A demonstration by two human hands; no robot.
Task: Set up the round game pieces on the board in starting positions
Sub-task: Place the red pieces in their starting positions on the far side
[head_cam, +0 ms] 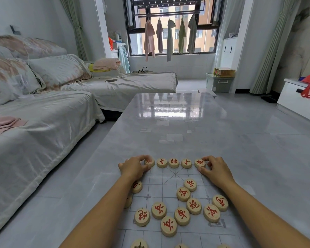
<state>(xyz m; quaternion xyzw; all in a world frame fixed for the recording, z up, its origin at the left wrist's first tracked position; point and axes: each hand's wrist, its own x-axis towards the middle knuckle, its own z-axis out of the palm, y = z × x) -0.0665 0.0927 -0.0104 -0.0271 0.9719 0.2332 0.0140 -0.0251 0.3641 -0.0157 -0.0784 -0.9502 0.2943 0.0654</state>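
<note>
Currently: left hand [134, 168] pinches round pale wooden red-lettered piece [149, 161], right hand [217, 170] pinches its twin [200, 163]; both on far row of translucent gridded board [161, 187]. Advice: seat each squarely on its line crossing.

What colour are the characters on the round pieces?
Red, on pale wood pieces; clearest in the head view.

I count 19 round pieces [174, 162]: 5 in row, 11 loose, 3 cropped; 1 board [168, 181]; 5 hung garments [170, 38].
</note>
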